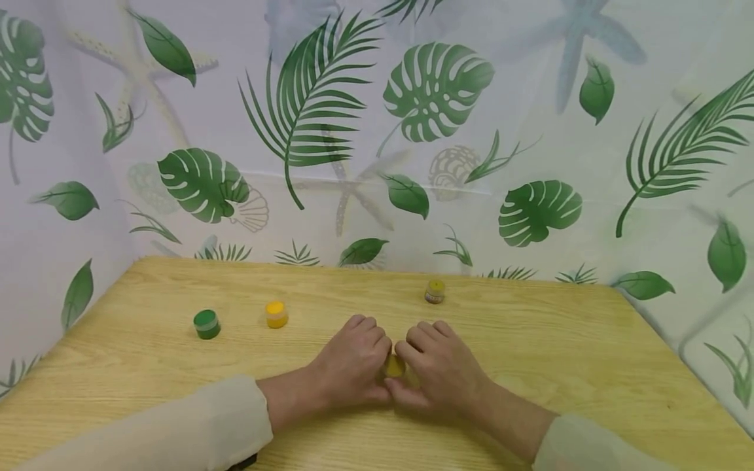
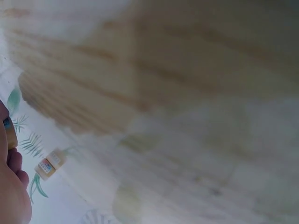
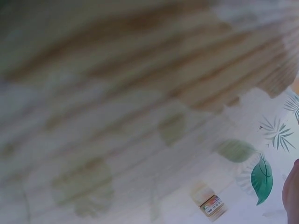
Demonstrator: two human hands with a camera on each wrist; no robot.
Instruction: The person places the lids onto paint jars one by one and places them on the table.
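Note:
Both hands meet near the front middle of the table in the head view. Between them is a small ochre-yellow paint jar (image 1: 395, 366), largely covered by fingers. The left hand (image 1: 356, 363) grips it from one side, and the right hand (image 1: 438, 366) grips it from the other, fingers curled and thumbs close together. In the left wrist view, part of the held jar (image 2: 11, 133) shows beside the left hand (image 2: 14, 186) at the frame's edge. Only a sliver of the right hand (image 3: 292, 196) appears in the right wrist view.
An olive-yellow jar (image 1: 435, 292) stands behind the hands. Left of them stand a yellow-orange jar (image 1: 275, 314) and a green jar (image 1: 207, 324). The wood-grain table (image 1: 559, 347) is bordered by a leaf-patterned cloth (image 1: 365, 216) at the back and sides.

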